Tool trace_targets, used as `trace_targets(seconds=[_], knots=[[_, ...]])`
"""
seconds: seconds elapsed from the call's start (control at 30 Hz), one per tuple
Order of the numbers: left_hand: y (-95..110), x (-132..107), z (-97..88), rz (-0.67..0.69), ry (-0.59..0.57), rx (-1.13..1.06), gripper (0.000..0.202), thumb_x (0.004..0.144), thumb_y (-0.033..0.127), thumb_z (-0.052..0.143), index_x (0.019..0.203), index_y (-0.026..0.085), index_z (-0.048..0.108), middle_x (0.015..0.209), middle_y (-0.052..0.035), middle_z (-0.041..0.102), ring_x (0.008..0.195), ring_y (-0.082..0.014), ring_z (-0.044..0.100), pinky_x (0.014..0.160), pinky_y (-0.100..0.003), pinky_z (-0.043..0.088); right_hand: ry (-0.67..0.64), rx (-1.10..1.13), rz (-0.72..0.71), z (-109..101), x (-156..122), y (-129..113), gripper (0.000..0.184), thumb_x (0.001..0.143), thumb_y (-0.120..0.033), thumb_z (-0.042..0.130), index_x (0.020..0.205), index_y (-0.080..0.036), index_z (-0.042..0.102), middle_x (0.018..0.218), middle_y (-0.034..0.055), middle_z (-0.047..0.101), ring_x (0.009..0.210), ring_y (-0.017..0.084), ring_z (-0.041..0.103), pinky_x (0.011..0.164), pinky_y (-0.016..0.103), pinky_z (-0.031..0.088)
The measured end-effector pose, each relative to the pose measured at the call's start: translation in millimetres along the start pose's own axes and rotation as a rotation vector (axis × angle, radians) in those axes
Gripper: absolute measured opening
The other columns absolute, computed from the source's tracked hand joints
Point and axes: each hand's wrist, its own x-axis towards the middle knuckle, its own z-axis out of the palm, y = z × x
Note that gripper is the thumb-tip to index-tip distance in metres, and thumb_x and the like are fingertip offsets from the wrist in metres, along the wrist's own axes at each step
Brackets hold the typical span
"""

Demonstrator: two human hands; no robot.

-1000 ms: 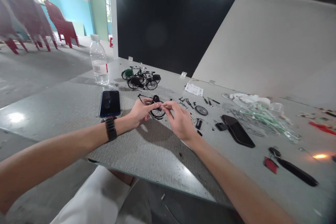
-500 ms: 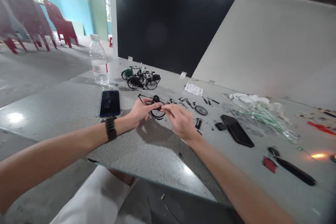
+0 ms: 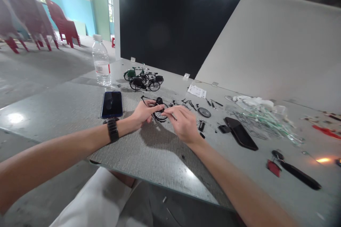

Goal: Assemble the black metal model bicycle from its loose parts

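A small black model bicycle (image 3: 158,109), partly built, sits between my hands on the grey table (image 3: 149,156). My left hand (image 3: 144,112), with a black watch on the wrist, pinches its frame near the wheel. My right hand (image 3: 181,122) has its fingers closed in a pinch at the wheel's right side; what it holds is too small to name. Loose black parts (image 3: 201,125) and a spare wheel (image 3: 204,112) lie just right of my right hand.
Two finished model bicycles (image 3: 144,79) and a water bottle (image 3: 101,61) stand further back. A blue phone (image 3: 112,104) lies left, a black phone (image 3: 241,133) right. Plastic bags of parts (image 3: 263,118), a leaflet (image 3: 196,90) and a black tool with a red piece (image 3: 295,172) lie on the right.
My right hand has drawn its fingers together and moved a little left, closer to the model's wheel. The left hand has kept its pinch on the frame.
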Motion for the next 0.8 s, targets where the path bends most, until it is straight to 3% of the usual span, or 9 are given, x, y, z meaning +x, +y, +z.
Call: trace_targets(seconds=[0.2,0.53,0.8], knots=[[0,1,0.4,-0.048,0.001,-0.003,0.042,0.077,0.04,0.086,0.103,0.011,0.069,0.049,0.008,0.052,0.031,-0.0045,0.036,0.034,-0.022,0.026,0.035,0.121,-0.021,1,-1,7,0.015,0.098,-0.011,0.063,0.096,-0.022,0.073,0.088,0.0041,0.078,0.083,0.019,0.072,0.077,0.033,0.058],[3,-2,1.8,-0.057,0.013,0.006,0.049,0.077,0.038,0.087,0.112,0.011,0.065,0.051,0.0092,0.053,0.031,-0.0045,0.035,0.036,-0.022,0.025,0.069,0.208,0.006,4,-2,12,0.014,0.097,-0.013,0.065,0.098,-0.024,0.074,0.088,0.0033,0.079,0.083,0.018,0.074,0.077,0.031,0.06],[3,-1,1.5,-0.078,0.005,-0.026,0.041,0.08,0.039,0.085,0.105,0.013,0.066,0.046,0.0106,0.046,0.031,-0.0053,0.035,0.036,-0.022,0.026,0.059,0.172,0.055,7,-6,20,0.013,0.099,-0.017,0.065,0.106,-0.024,0.072,0.093,0.0043,0.078,0.085,0.019,0.075,0.078,0.03,0.061]])
